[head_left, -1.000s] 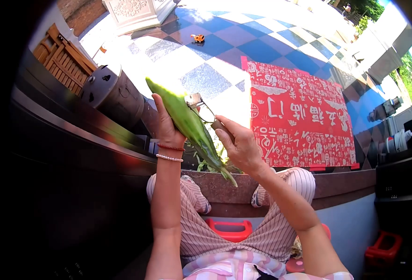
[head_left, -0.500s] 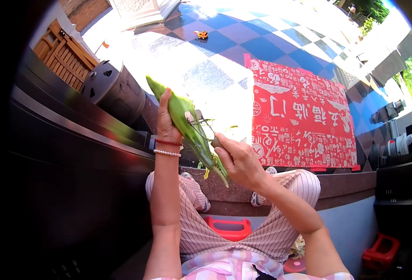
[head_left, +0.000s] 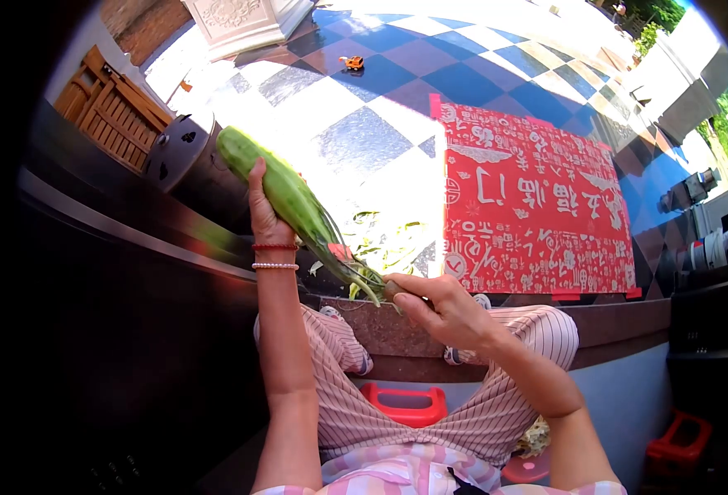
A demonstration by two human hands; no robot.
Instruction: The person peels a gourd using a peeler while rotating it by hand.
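A long green vegetable (head_left: 285,188) slants from upper left to lower right, its thin stem end near my right hand. My left hand (head_left: 270,216) is wrapped round its middle from the left side and below. In my right hand (head_left: 446,309) is the handle of a peeler (head_left: 349,257), whose head lies against the vegetable's lower part. Thin green strips hang around the stem end. Green peelings (head_left: 380,243) are scattered on the sunlit floor beyond.
A red mat (head_left: 537,206) with white characters lies at the right. A dark metal cylinder (head_left: 186,157) and a wooden folding chair (head_left: 116,115) stand at the left. A small orange toy (head_left: 352,63) is farther off. A red stool (head_left: 405,404) shows between the legs.
The vegetable has shifted left with my left hand and turned, showing more of its rounded side. My right hand has moved down and right, with the peeler sliding from mid-vegetable towards the stem end.
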